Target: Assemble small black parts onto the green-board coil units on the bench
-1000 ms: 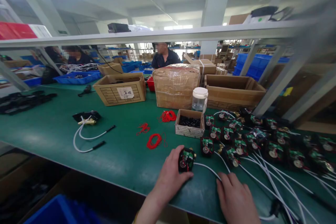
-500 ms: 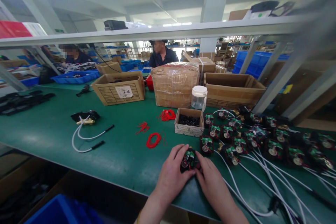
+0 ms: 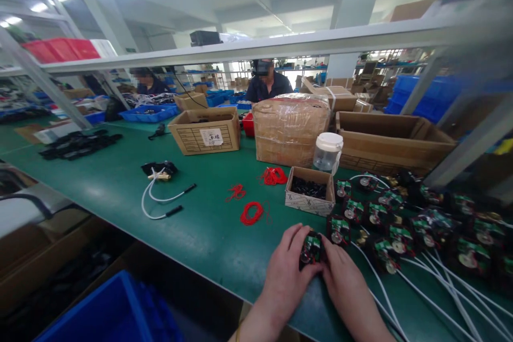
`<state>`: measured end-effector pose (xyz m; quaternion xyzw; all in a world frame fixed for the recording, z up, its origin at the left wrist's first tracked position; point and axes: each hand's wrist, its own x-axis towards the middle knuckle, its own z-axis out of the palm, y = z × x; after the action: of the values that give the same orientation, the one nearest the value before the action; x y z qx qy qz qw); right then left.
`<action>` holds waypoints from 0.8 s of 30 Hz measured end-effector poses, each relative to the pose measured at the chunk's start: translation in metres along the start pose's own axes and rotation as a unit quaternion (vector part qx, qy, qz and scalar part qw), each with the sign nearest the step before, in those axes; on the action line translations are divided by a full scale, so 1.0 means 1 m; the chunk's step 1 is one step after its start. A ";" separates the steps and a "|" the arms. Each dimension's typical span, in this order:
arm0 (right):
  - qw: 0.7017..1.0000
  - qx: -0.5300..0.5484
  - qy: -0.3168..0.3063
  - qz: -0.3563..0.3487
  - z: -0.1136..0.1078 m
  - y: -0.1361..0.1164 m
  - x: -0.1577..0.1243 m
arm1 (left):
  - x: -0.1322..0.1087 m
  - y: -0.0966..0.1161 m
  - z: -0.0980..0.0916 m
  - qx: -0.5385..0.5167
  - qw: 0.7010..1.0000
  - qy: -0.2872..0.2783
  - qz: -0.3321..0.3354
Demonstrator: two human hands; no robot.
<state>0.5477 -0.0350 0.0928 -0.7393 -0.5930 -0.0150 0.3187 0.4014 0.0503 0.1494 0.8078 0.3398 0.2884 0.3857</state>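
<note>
Near the front edge of the green table, my left hand (image 3: pixel 286 267) is closed around the left side of a small black unit (image 3: pixel 311 248) with a green circuit board and a round metal part facing up. My right hand (image 3: pixel 344 278) closes on its right side, fingers partly hidden behind it. Beyond the hands stands a small open carton (image 3: pixel 306 206) of small black parts. Left of it lie red wire bundles (image 3: pixel 251 214). To the right, several similar board units (image 3: pixel 385 254) with white cables lie close together.
A black part with two white cables (image 3: pixel 160 171) lies left on the table (image 3: pixel 200 246). Behind are a labelled carton (image 3: pixel 204 133), a plastic-wrapped box (image 3: pixel 286 128), a lidded jar (image 3: pixel 327 152) and a long open carton (image 3: pixel 393 139). A shelf rail (image 3: pixel 256 48) crosses above. Co-workers sit beyond.
The camera view has turned left, so the table items appear farther right. Both hands still hold the black unit at about the same place on the table.
</note>
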 end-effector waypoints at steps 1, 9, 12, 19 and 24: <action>1.000 -0.001 0.001 -0.003 0.000 0.001 -0.002 | -0.002 -0.001 0.000 0.000 1.000 -0.003 0.005; 0.999 0.027 0.006 0.025 -0.004 0.004 -0.004 | 0.006 -0.024 -0.050 0.033 0.995 0.064 -0.064; 0.999 0.028 0.011 0.035 -0.005 0.000 -0.002 | 0.027 -0.039 -0.070 0.154 0.983 0.064 -0.077; 0.998 0.029 0.019 0.043 -0.006 -0.006 -0.002 | 0.063 -0.054 -0.070 0.303 0.951 -0.036 -0.043; 0.998 0.037 0.015 0.045 -0.007 -0.009 -0.001 | 0.067 -0.052 -0.064 0.319 0.947 -0.035 -0.031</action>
<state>0.5423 -0.0382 0.1018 -0.7526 -0.5545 0.0107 0.3549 0.3780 0.1535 0.1548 0.8874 0.4251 0.1245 0.1281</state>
